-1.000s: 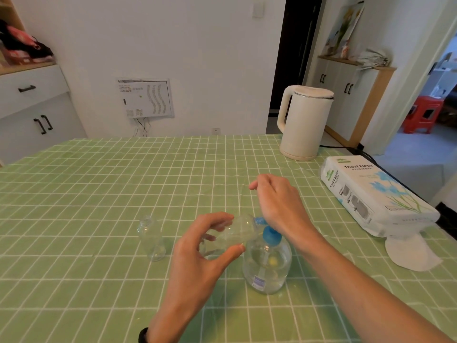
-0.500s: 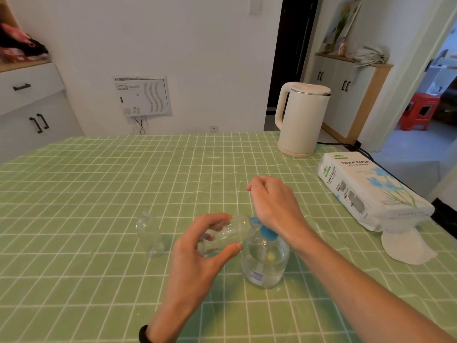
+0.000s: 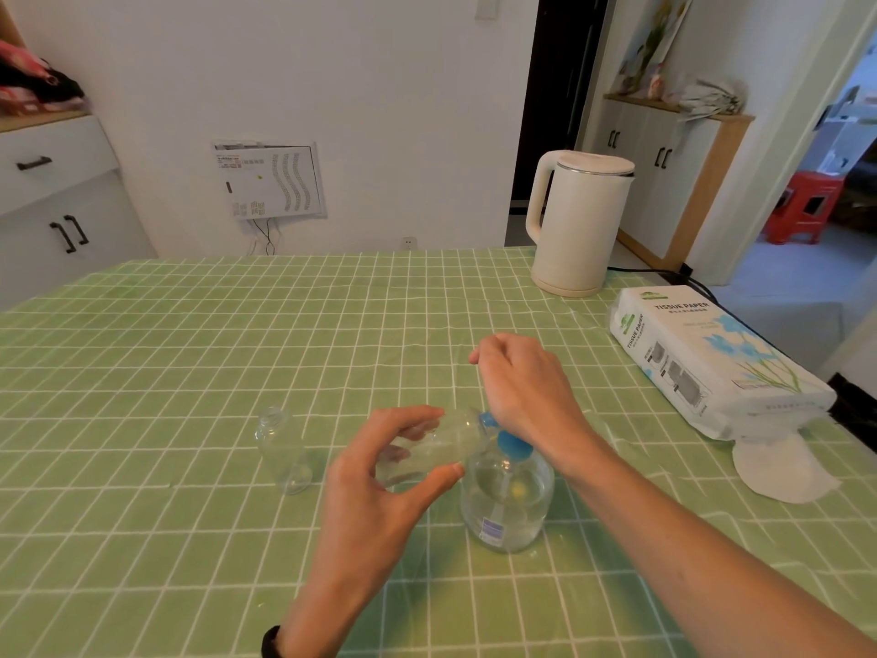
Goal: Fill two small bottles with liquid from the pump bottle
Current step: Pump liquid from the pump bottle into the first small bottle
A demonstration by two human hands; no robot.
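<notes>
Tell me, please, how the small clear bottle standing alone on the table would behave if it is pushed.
The small clear bottle looks empty, so it is probably light and would slide or tip easily. Being round, it would likely roll once down. The tablecloth looks smooth, giving little grip.

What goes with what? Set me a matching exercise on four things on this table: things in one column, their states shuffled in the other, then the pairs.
Things
1 gripped small bottle
2 other small bottle
3 pump bottle
4 kettle

States
A cream-coloured, lid shut
B upright, apart from both hands
C tilted in the left hand, mouth toward the blue nozzle
D its blue top under the right hand

Pairs: 1-C, 2-B, 3-D, 4-A
</notes>
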